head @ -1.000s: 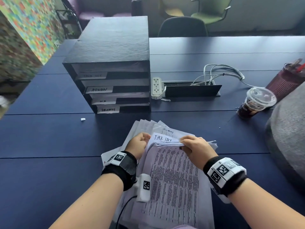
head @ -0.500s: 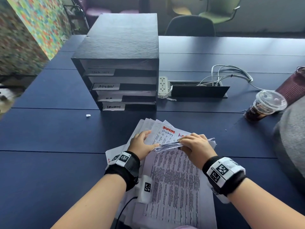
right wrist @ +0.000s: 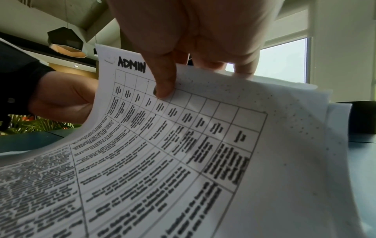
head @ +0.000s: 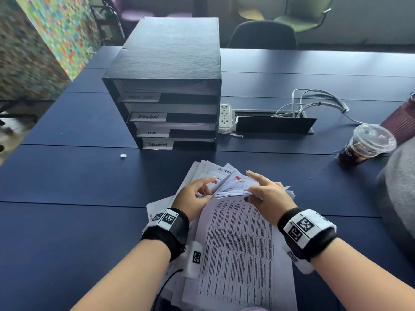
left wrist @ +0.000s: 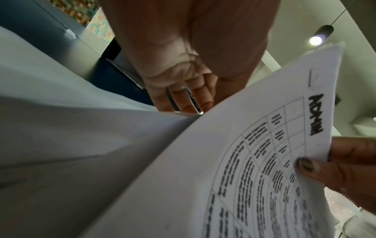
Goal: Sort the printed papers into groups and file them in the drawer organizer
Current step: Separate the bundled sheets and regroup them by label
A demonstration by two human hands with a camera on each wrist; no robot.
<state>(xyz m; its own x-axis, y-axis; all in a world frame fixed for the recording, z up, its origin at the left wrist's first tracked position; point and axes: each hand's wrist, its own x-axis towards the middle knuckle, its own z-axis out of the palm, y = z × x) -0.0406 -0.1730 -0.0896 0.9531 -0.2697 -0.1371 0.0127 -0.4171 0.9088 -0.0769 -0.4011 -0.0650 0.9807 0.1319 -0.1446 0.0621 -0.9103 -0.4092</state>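
From the head view, our paper stack (head: 235, 243) lies just before the drawer organizer (head: 166, 86); we are mid-sort, left hand (head: 193, 196) loosely curled at fanned sheets, right hand (head: 267, 196) pinching a lifted bundle. Left wrist: fingers (left wrist: 183, 98) relaxed. Right wrist: thumb presses the ADMIN sheet (right wrist: 183, 128); next, probably separate it cleanly.

A messy pile of printed papers (head: 235, 243) lies on the table. Its top sheets bend up. The black drawer organizer (head: 166, 86) stands behind it.
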